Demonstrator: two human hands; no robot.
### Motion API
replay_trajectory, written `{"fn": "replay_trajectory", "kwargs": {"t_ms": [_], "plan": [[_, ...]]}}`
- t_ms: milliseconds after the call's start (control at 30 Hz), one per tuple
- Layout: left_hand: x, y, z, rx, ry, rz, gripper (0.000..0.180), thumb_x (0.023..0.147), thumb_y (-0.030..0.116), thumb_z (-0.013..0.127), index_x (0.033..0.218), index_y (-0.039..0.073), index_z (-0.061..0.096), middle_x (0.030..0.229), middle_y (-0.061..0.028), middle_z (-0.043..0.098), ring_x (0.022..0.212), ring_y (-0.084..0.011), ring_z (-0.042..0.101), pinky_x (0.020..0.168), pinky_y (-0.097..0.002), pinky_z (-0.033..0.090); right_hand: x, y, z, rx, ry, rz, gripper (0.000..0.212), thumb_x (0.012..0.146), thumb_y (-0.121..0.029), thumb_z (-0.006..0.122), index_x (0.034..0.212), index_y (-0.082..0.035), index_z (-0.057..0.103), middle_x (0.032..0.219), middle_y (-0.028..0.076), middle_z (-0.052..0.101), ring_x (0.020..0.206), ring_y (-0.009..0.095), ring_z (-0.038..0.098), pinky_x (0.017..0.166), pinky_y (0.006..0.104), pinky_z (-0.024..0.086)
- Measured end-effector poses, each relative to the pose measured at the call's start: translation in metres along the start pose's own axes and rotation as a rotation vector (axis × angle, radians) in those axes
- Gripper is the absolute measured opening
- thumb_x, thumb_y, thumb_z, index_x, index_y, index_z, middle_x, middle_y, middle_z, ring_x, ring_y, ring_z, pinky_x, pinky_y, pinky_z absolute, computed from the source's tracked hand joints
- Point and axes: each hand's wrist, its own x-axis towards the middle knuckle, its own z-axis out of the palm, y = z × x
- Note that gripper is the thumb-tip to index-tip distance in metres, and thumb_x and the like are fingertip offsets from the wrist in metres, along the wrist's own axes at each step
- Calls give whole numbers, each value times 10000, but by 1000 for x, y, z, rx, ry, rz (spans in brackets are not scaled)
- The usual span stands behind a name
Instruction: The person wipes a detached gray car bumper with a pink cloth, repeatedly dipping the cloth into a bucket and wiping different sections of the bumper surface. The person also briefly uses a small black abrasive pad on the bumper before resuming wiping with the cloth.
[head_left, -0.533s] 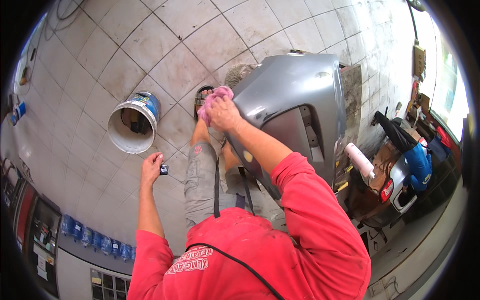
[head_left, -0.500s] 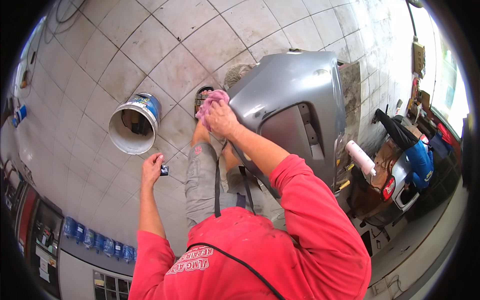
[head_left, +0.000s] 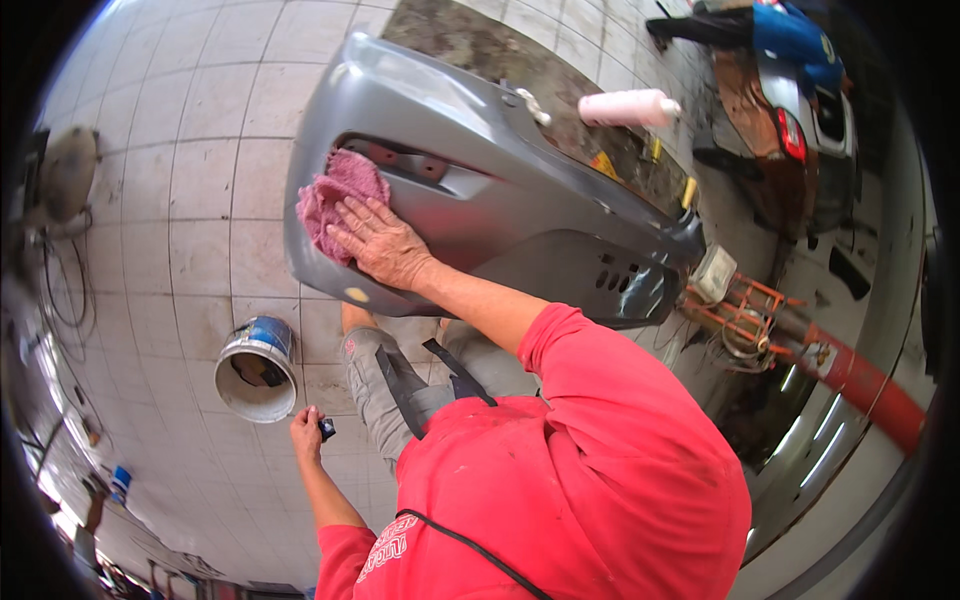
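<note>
A pink cloth (head_left: 343, 200) lies bunched against a grey car bumper (head_left: 480, 225), at its left end beside the long recess. My right hand (head_left: 385, 240) is laid over the cloth's edge and presses it to the painted face, fingers stretched forward. My left hand (head_left: 306, 432) hangs low to the left, away from the bumper, fingers closed. At its fingers shows a small dark item (head_left: 327, 429), too small to name. Close above that hand, a white and blue bucket (head_left: 258, 388) stands on the floor with dark things inside.
A pink bottle (head_left: 625, 108) lies beyond the bumper on a dark-stained board (head_left: 480, 40). A red cylinder (head_left: 868, 385) and an orange metal frame (head_left: 745, 315) are at the right. Farther right, a person in blue (head_left: 795, 40) is by a car part with a red lamp (head_left: 791, 135).
The view has turned, so the bumper lies farther left and more of it shows. My right hand and the cloth have moved from the bumper's near corner onto its face beside the recess.
</note>
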Motion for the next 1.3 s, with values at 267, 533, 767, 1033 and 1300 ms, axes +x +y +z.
{"fn": "replay_trajectory", "kwargs": {"t_ms": [267,533,767,1033,1300], "plan": [[-54,50,61,265,11,225,389,1050,325,668,1158,-39,752,939,-100,789,824,-154,699,775,-306,540,-170,64,-70,32,231,455,836,808,-377,761,1573,-161,500,1692,178,377,1598,336,296,1313,532,188],[-94,79,159,477,-67,356,363,1034,301,688,1142,-37,765,924,-94,797,815,-144,713,744,-293,558,-422,239,-134,-255,351,648,921,900,-568,733,1641,-160,368,1677,150,402,1577,339,339,1300,509,255],[-143,90,170,662,-58,463,369,1034,295,680,1133,-50,764,924,-102,797,846,-161,732,806,-302,569,-548,349,-211,102,99,959,982,900,-838,550,1524,-81,527,1518,189,593,1469,402,486,1230,519,338],[-136,62,151,652,-38,308,358,1011,286,684,1018,-62,769,853,-89,777,762,-147,698,711,-313,549,-367,347,-195,245,-155,1099,879,845,-722,695,1372,-20,658,1334,269,701,1246,418,683,1085,507,516],[-117,153,203,639,-141,398,362,1029,294,668,1137,-34,776,917,-113,806,846,-176,740,808,-320,563,-148,257,-122,557,-71,816,816,894,-618,687,1459,-45,550,1343,271,693,1316,408,638,1250,517,301]]}}
